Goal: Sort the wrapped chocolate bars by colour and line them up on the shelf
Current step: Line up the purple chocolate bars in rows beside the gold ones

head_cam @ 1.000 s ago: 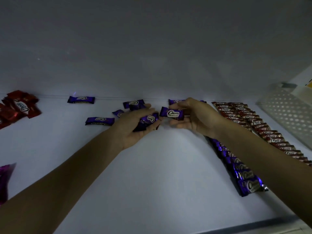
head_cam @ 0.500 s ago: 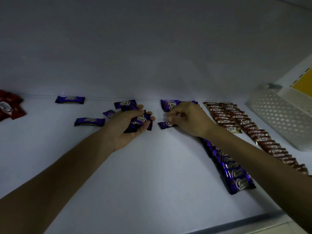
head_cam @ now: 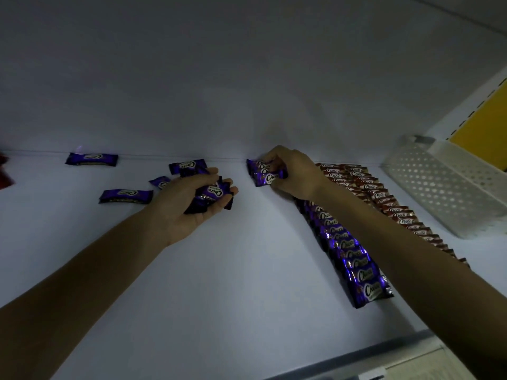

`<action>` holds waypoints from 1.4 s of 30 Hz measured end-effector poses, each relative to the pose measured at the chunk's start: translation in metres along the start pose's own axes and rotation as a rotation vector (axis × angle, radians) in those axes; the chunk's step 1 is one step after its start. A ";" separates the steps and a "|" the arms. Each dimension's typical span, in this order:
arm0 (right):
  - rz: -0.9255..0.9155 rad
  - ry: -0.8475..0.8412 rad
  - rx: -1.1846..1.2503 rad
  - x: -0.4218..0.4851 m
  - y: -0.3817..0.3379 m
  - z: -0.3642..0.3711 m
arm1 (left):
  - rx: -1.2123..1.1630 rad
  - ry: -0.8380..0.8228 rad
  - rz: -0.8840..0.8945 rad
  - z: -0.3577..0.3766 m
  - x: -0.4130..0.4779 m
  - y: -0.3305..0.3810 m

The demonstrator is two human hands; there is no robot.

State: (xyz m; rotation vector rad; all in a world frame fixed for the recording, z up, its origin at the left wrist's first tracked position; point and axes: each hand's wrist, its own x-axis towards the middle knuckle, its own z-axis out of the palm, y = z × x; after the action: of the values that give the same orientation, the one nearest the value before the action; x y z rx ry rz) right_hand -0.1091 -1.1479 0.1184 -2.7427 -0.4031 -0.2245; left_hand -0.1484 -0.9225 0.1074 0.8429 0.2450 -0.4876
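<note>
My left hand (head_cam: 189,200) lies palm up on the white shelf (head_cam: 219,270) and holds a bunch of purple bars (head_cam: 211,194) in its curled fingers. My right hand (head_cam: 292,171) pinches one purple bar (head_cam: 270,178) at the far end of the purple row (head_cam: 348,250), close to the back wall. That row runs from the wall toward the front edge, partly hidden under my right forearm. A brown row (head_cam: 384,198) lies alongside it on the right. Loose purple bars (head_cam: 125,196) lie at the left, with another loose bar (head_cam: 92,159) near the wall.
A white perforated basket (head_cam: 444,187) stands at the right, beside a yellow panel (head_cam: 485,133). Red wrappers (head_cam: 4,171) show at the far left edge. The shelf's grey front rim (head_cam: 370,357) runs along the bottom right.
My right hand has carried its purple bar back from beside the left hand to the far end of the purple row. The left hand keeps its bunch; the view has shifted right.
</note>
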 end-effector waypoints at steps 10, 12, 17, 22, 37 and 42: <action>0.026 0.005 -0.040 0.001 0.015 0.002 | -0.007 -0.003 0.005 -0.001 0.002 -0.001; 0.036 0.009 -0.018 0.001 0.015 0.003 | -0.007 0.000 0.006 0.000 0.002 0.000; -0.004 0.079 0.015 -0.001 0.008 0.004 | -0.060 -0.034 0.003 0.001 -0.001 0.002; -0.164 0.149 0.236 -0.016 -0.048 0.012 | -0.142 -0.041 0.006 -0.001 -0.004 0.008; -0.008 0.186 0.607 -0.019 -0.069 0.012 | -0.067 0.038 -0.020 -0.003 -0.001 0.005; 0.149 0.060 0.969 -0.037 -0.054 -0.003 | -0.105 0.038 -0.044 0.001 -0.003 0.004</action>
State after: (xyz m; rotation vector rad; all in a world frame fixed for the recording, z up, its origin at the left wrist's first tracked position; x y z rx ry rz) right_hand -0.1610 -1.1096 0.1308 -1.7942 -0.2024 -0.0430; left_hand -0.1488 -0.9203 0.1118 0.7457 0.3220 -0.4958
